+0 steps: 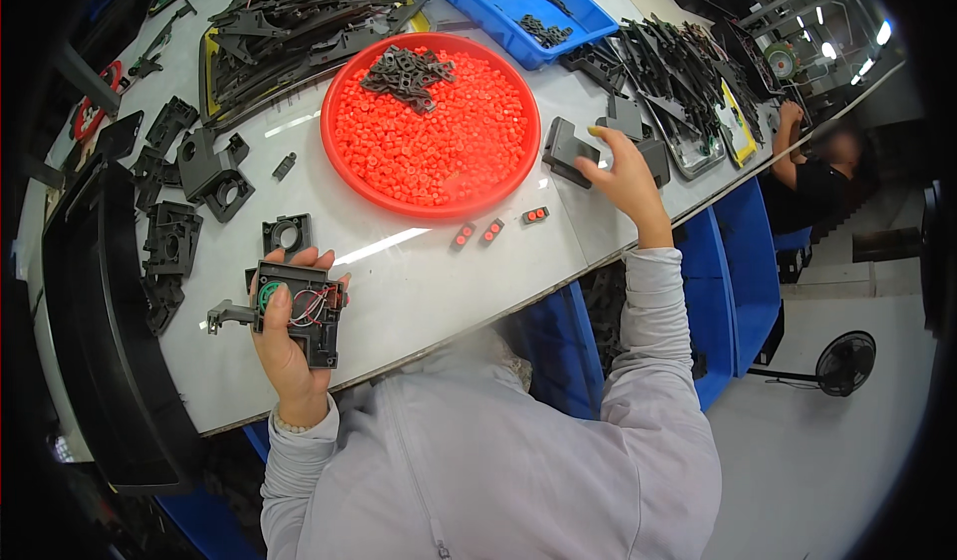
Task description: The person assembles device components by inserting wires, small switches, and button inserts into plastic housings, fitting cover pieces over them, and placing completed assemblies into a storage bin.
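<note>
My left hand (pixel 289 351) grips a dark grey plastic housing (pixel 317 311) at the near left, above the table. Inside the housing show a green round part and thin red and white wires; a grey arm juts out on its left side. My right hand (pixel 628 181) is at a dark grey box-shaped cover (pixel 568 151) on the table's right part. Its thumb and fingers are apart, with the thumb tip by the cover's edge; whether they touch is hard to tell. Small grey blocks with red inserts (pixel 492 231) lie in front of the red basin (pixel 332 151).
Small red pieces and grey parts fill the basin. A blue tray (pixel 538 56) stands behind it. Grey brackets (pixel 214 176) lie at left, beside a black bin (pixel 110 341). Long dark parts (pixel 668 81) are heaped at right. Another person (pixel 817 176) sits far right.
</note>
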